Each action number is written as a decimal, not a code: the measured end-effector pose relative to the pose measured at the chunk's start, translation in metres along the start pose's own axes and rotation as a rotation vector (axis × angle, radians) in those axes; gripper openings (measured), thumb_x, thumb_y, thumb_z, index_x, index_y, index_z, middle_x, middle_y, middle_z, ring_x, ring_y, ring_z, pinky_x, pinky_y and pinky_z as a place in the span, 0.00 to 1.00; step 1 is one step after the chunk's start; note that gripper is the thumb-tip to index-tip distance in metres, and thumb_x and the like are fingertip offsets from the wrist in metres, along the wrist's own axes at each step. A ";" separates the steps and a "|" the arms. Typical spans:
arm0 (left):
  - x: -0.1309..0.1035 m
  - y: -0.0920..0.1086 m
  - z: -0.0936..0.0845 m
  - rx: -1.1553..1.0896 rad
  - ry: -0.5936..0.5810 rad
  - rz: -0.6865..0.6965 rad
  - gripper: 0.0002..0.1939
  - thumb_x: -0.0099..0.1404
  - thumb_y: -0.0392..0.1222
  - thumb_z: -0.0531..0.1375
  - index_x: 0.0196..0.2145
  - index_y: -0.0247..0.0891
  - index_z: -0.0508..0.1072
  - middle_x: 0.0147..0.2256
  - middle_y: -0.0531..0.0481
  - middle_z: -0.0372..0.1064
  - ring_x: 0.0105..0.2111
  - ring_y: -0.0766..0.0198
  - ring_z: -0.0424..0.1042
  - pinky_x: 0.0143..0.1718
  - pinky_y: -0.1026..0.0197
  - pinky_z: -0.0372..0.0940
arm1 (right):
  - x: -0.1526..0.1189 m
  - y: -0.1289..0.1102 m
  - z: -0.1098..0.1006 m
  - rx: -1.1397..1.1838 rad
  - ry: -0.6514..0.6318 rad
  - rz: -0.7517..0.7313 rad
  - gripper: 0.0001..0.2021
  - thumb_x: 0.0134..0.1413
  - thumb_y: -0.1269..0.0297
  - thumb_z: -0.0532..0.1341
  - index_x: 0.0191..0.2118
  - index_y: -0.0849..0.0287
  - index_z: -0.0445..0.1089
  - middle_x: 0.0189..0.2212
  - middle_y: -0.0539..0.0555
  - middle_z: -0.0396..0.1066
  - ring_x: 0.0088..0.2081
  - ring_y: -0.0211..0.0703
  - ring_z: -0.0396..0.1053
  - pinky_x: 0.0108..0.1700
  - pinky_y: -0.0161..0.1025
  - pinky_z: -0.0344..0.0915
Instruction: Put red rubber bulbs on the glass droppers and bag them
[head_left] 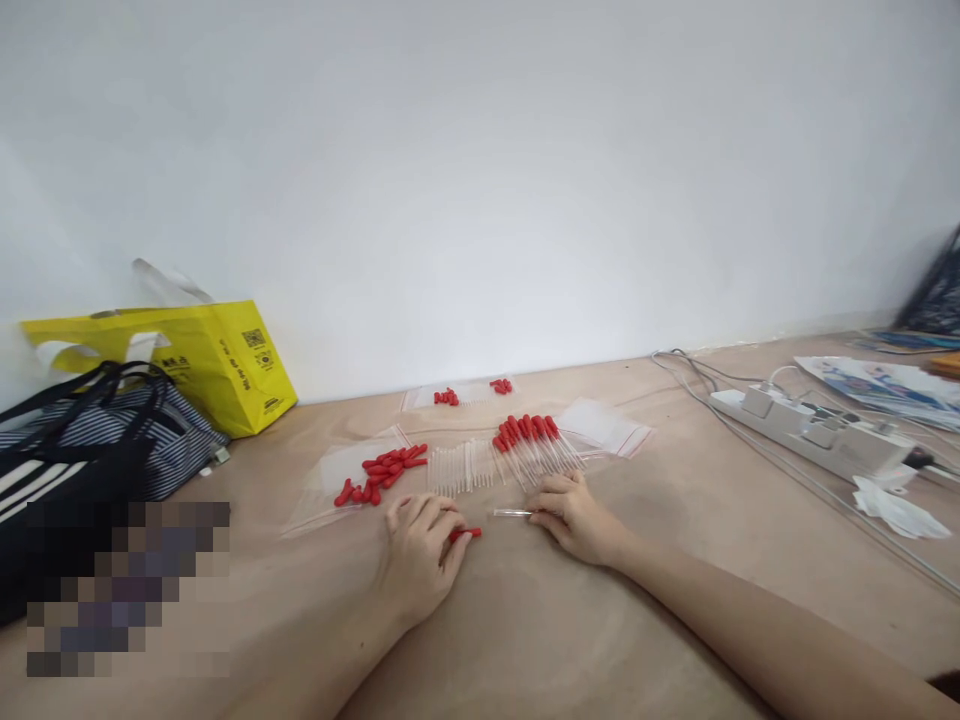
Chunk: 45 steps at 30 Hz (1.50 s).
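Two hands pinch small parts amid red pieces and clear rods

The desk (525,640) runs to a pale wall at its far edge. Toward its far left corner stands a yellow bag (251,370), with a striped bag (180,435) and a dark bag (71,490) nearer. Toward the right edge lies a white power strip (817,432). Between them, the left hand (424,548) is curled nearly closed, holding a red piece (471,533) between thumb and fingers. The right hand (576,520), also nearly closed, pinches one end of a clear rod (511,513), which points left. Beyond the hands, from left to right, lie loose red pieces (386,468), a row of clear rods (457,468) and a fan of red-topped rods (532,430). Two smaller red clusters (446,397) lie near the far edge.
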<state>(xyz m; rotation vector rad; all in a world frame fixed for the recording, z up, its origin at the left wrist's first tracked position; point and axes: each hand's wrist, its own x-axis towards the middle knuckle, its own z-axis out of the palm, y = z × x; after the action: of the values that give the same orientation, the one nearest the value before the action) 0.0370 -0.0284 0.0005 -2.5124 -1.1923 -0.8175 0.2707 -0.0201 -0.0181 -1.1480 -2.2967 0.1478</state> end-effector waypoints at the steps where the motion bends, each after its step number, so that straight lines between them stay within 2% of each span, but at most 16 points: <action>1: 0.000 -0.002 0.001 0.000 -0.020 0.002 0.06 0.58 0.39 0.53 0.28 0.41 0.70 0.33 0.50 0.69 0.37 0.59 0.64 0.43 0.50 0.46 | 0.001 0.000 0.000 0.004 -0.011 0.006 0.09 0.55 0.67 0.52 0.35 0.55 0.69 0.30 0.52 0.68 0.36 0.40 0.63 0.40 0.40 0.49; 5: -0.001 -0.009 0.004 -0.003 -0.068 0.036 0.08 0.59 0.40 0.55 0.36 0.45 0.71 0.36 0.50 0.68 0.38 0.59 0.63 0.41 0.51 0.47 | 0.004 0.002 0.002 0.027 -0.029 0.026 0.09 0.55 0.67 0.53 0.35 0.54 0.71 0.30 0.51 0.68 0.36 0.39 0.63 0.41 0.41 0.49; 9: -0.001 -0.010 0.006 -0.017 -0.062 0.053 0.07 0.59 0.39 0.55 0.32 0.48 0.72 0.35 0.52 0.68 0.38 0.59 0.64 0.40 0.52 0.46 | 0.005 0.001 0.000 0.057 -0.031 0.073 0.07 0.53 0.66 0.55 0.33 0.53 0.71 0.29 0.50 0.68 0.36 0.39 0.63 0.41 0.41 0.49; 11: 0.001 -0.008 0.006 -0.033 -0.057 0.042 0.07 0.60 0.39 0.54 0.31 0.47 0.72 0.34 0.52 0.68 0.38 0.60 0.64 0.41 0.52 0.46 | 0.007 -0.001 0.000 0.080 -0.013 0.122 0.05 0.50 0.63 0.58 0.33 0.54 0.70 0.29 0.50 0.68 0.36 0.40 0.63 0.40 0.41 0.50; 14: 0.004 -0.006 0.006 -0.066 -0.076 -0.007 0.07 0.61 0.38 0.53 0.31 0.44 0.70 0.33 0.53 0.69 0.37 0.61 0.64 0.42 0.52 0.45 | 0.012 -0.005 0.003 0.105 0.011 0.205 0.08 0.44 0.59 0.62 0.31 0.57 0.68 0.29 0.50 0.67 0.36 0.41 0.62 0.39 0.40 0.50; 20: 0.005 -0.005 0.007 -0.127 -0.136 -0.096 0.06 0.62 0.38 0.50 0.32 0.41 0.66 0.32 0.54 0.71 0.35 0.62 0.65 0.44 0.51 0.44 | 0.016 -0.009 0.012 0.059 -0.005 0.279 0.05 0.48 0.64 0.58 0.26 0.58 0.66 0.30 0.50 0.66 0.37 0.41 0.61 0.38 0.39 0.49; 26: 0.005 -0.004 0.008 -0.124 -0.119 -0.083 0.09 0.63 0.39 0.49 0.37 0.45 0.67 0.33 0.55 0.71 0.35 0.62 0.66 0.44 0.50 0.43 | 0.013 -0.014 0.017 0.135 0.077 0.232 0.05 0.54 0.67 0.52 0.28 0.59 0.61 0.26 0.48 0.66 0.31 0.37 0.61 0.39 0.39 0.49; 32: 0.006 0.000 0.005 -0.130 -0.127 -0.073 0.09 0.63 0.37 0.49 0.35 0.43 0.67 0.30 0.56 0.71 0.34 0.64 0.66 0.45 0.49 0.41 | 0.013 -0.023 0.022 0.215 0.141 0.171 0.06 0.55 0.68 0.50 0.30 0.59 0.62 0.27 0.49 0.67 0.31 0.37 0.62 0.39 0.39 0.50; 45: 0.006 0.000 0.010 -0.207 -0.116 -0.135 0.08 0.63 0.39 0.48 0.32 0.43 0.67 0.29 0.56 0.70 0.34 0.63 0.66 0.45 0.49 0.42 | 0.012 -0.031 0.019 0.213 0.122 0.047 0.08 0.56 0.68 0.50 0.31 0.59 0.65 0.26 0.49 0.68 0.29 0.35 0.62 0.37 0.38 0.48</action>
<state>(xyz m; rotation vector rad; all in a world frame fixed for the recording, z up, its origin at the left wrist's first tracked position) 0.0439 -0.0198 -0.0040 -2.7014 -1.3935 -0.8792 0.2328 -0.0275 -0.0182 -1.0718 -2.0922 0.3228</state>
